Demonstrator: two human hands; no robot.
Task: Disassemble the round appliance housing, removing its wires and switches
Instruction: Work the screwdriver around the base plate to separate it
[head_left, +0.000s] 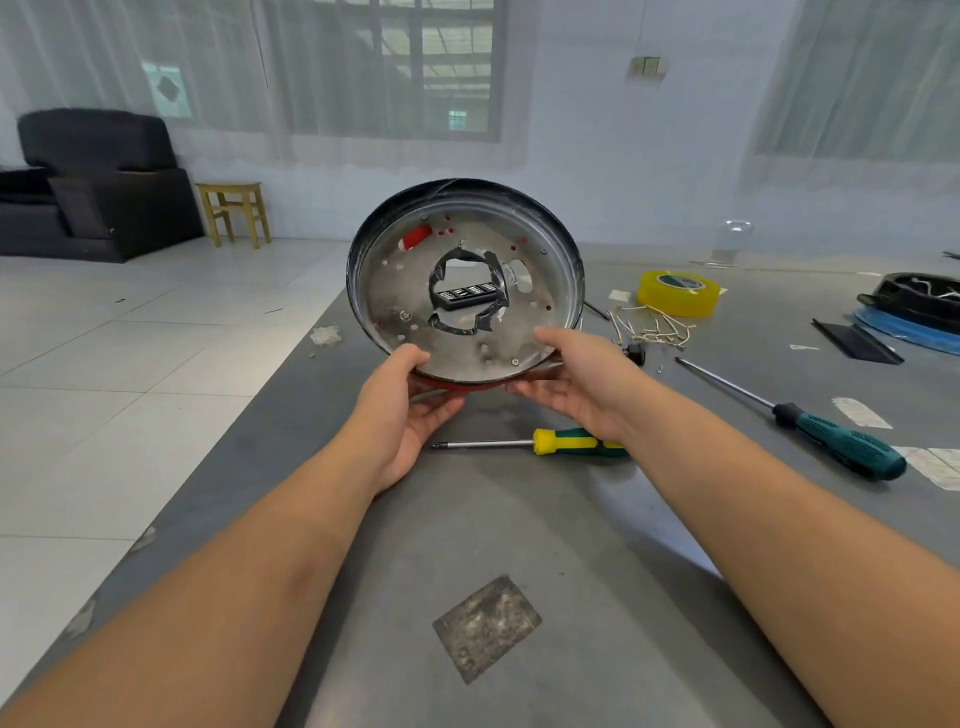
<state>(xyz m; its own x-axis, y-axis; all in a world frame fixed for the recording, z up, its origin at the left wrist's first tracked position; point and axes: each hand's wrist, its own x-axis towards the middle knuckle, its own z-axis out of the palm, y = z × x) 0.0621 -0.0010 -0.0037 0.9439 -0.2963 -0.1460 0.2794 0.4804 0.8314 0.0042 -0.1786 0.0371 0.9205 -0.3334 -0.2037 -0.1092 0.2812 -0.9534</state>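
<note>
The round appliance housing (464, 280) stood tilted on its lower edge above the grey table (519, 519), its open metal inside facing the camera, a ragged central hole showing through. The left hand (410, 410) and right hand (571, 379) gripped its bottom rim, thumbs inside. A yellow-green screwdriver (540, 443) lay just below; a teal screwdriver (810, 423) lay to the right.

Probably a makeshift home workshop: screwdrivers (841, 441) on the worktable (519, 519), armchair (93, 182) behind.
</note>
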